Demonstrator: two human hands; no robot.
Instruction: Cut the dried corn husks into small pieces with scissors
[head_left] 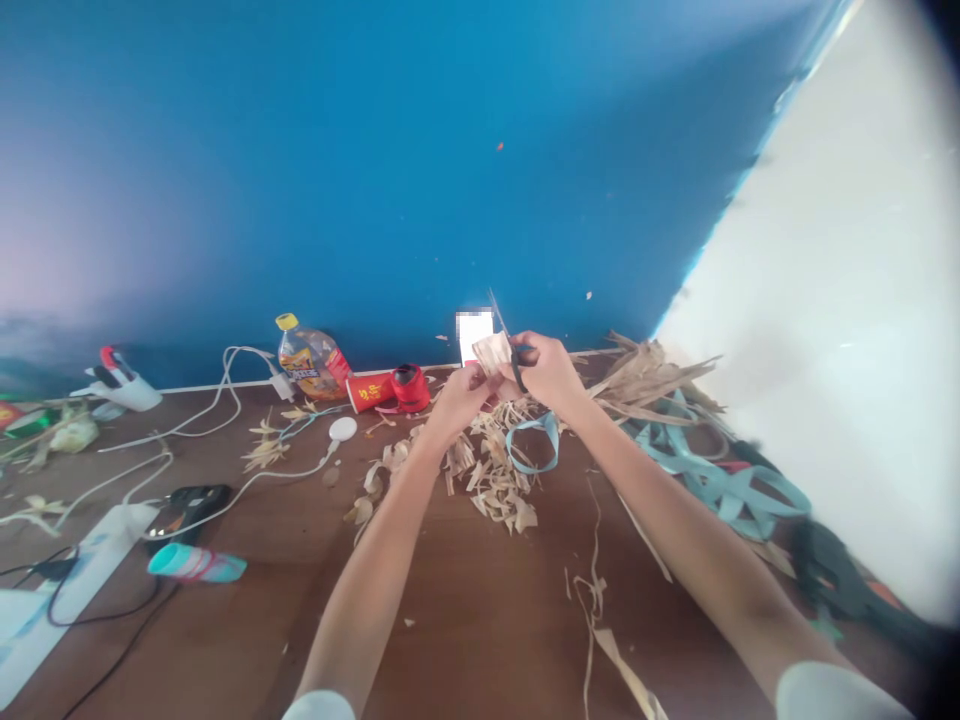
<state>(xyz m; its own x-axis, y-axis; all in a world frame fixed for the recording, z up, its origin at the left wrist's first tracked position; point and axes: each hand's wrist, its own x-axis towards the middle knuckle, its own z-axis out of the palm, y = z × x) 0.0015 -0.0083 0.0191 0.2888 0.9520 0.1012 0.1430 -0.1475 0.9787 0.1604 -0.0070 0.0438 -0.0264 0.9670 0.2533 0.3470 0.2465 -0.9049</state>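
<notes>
At the left edge of the frame a glue gun (120,383) stood on the brown table (465,620), with white cables (217,405) trailing toward a drink bottle (309,366), a tipped red cup (369,391) and a roll of red tape (409,386) along the blue wall. Lower left lay a teal tube (196,563).

At centre, the left hand (459,396) pinched a piece of dried leaf (491,352) between thumb and fingers, raised above the table. Just to its right the right hand (553,373) was closed around the handles of the scissors (504,325), whose blades pointed up beside the leaf. Whether the blades were apart could not be told.

This looked like trimming mid-cut. A further snip would call for a steady pinch and the edge fed squarely into the blades.

Below the hands lay a pile of cuttings (495,480) and a blue ribbon loop (534,448). Further right was a heap of dried leaves (649,378) over blue straps (716,485).
</notes>
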